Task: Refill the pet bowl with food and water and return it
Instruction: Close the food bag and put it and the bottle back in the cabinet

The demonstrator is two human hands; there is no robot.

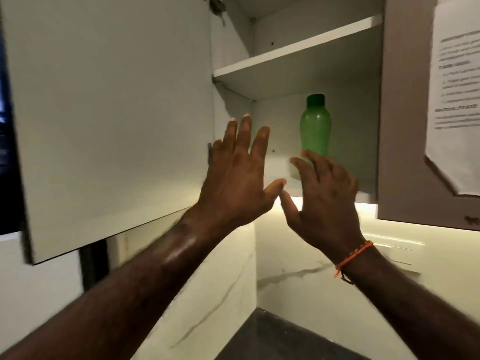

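Reaching up at frame centre, we see our left hand (235,178) and right hand (326,197), each grip spread, holding nothing. Behind the right fingers a green bottle (315,128) stands upright in the open cupboard (298,55).

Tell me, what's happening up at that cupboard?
A person is reaching both hands up into an open wall cupboard. Its door is swung out to the left. The left hand is raised with fingers spread beside the door's edge. The right hand is open too, its fingers just below and in front of a green bottle, which stands upright with its cap on, on the lower shelf. Neither hand holds anything yet. No pet bowl is in view.
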